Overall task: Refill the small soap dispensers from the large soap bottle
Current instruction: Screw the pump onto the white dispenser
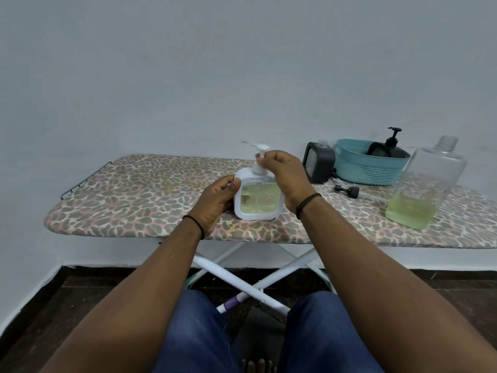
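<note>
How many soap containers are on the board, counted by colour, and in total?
White dispenser, held by left hand and right hand: 1
Black dispensers: 2
Clear large bottle: 1
Total: 4

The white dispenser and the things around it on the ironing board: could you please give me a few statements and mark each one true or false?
1. The left hand holds the white dispenser by its side. True.
2. The right hand rests on the large bottle. False: it pinches the dispenser's pump.
3. The large bottle is capped. False: its neck is open.
4. The black dispenser has no pump on. True; a black pump lies beside it.
5. The basket is empty. False: it holds a dark pump bottle.
</note>
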